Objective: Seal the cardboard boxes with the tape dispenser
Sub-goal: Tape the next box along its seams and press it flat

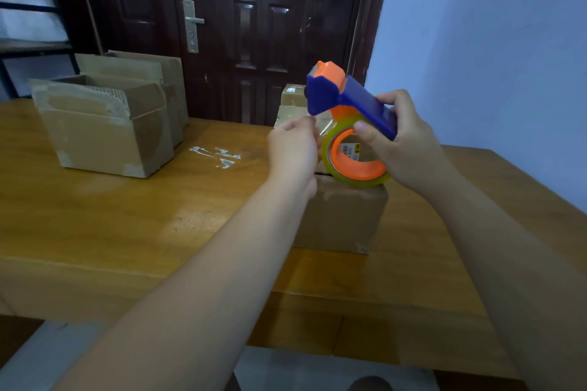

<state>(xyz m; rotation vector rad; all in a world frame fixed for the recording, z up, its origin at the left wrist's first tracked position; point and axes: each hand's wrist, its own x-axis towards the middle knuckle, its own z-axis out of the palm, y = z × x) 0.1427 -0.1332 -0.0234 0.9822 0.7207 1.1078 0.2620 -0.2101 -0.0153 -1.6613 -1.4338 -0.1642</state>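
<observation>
Right hand (409,149) curled round tape dispenser (349,105), just above near box (340,216). Left hand (293,149) pinches tape end (324,129). I judge sealing barely started; open boxes (104,124), well left, wait.

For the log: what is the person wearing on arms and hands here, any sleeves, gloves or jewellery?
Nothing shows. The left hand and right hand are ungloved, with no rings visible. The left forearm and right forearm are bare to the picture's edge: no sleeves, watch or bracelet in view.
</observation>
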